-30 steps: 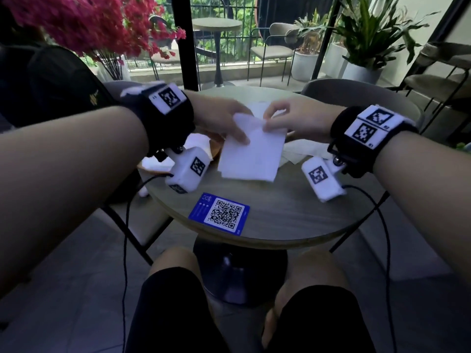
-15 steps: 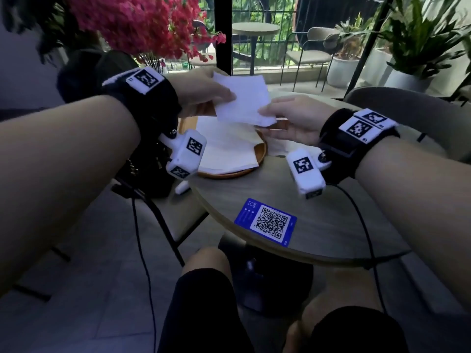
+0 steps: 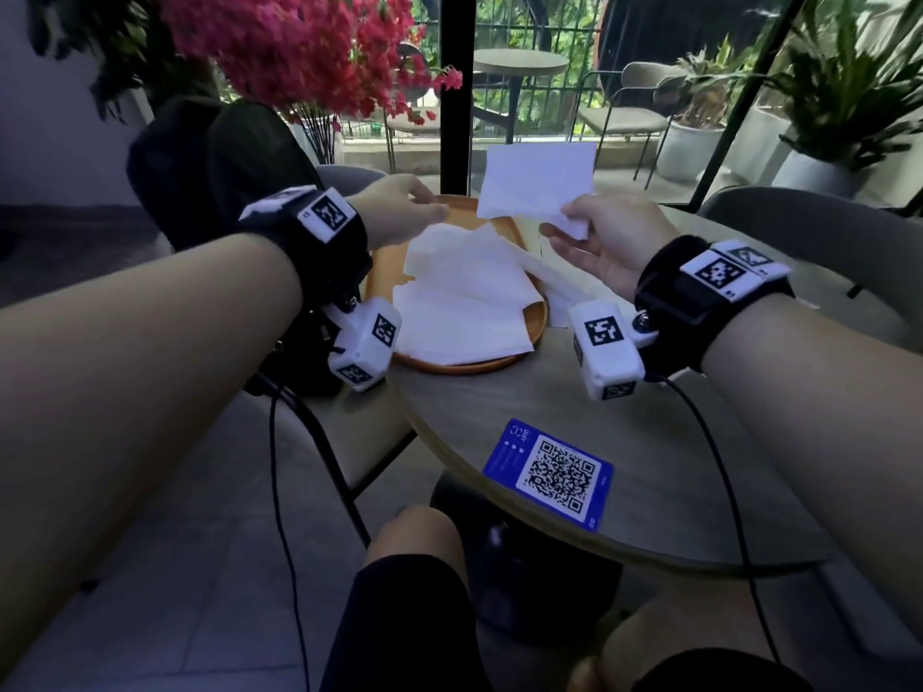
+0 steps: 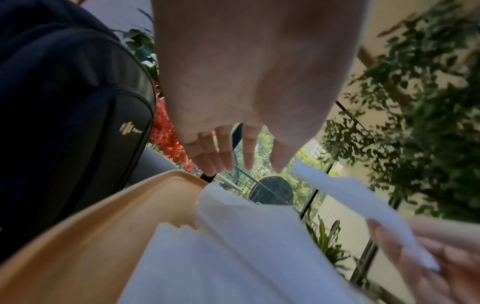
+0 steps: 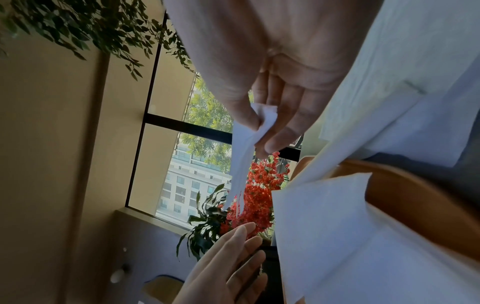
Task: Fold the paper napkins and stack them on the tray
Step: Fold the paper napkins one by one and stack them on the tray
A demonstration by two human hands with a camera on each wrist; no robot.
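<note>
My right hand (image 3: 564,227) pinches one corner of a folded white napkin (image 3: 539,182) between thumb and fingers and holds it up above the orange tray (image 3: 538,337). In the right wrist view the pinch (image 5: 262,125) is plain, and the napkin (image 5: 240,166) hangs edge-on. My left hand (image 3: 429,209) hovers open over the tray's far left side with straight fingers (image 4: 226,156), holding nothing. A loose stack of folded napkins (image 3: 464,302) lies on the tray. More white napkins (image 3: 559,287) lie on the table under my right hand.
A blue QR-code card (image 3: 549,474) lies near the round table's front edge (image 3: 499,501). A black backpack (image 3: 215,167) sits on the chair at left, beside red flowers (image 3: 309,52). A grey chair back (image 3: 824,232) stands at right.
Both hands held the napkin before; my left hand has let go and drawn left. My right hand alone has carried the napkin up over the tray.
</note>
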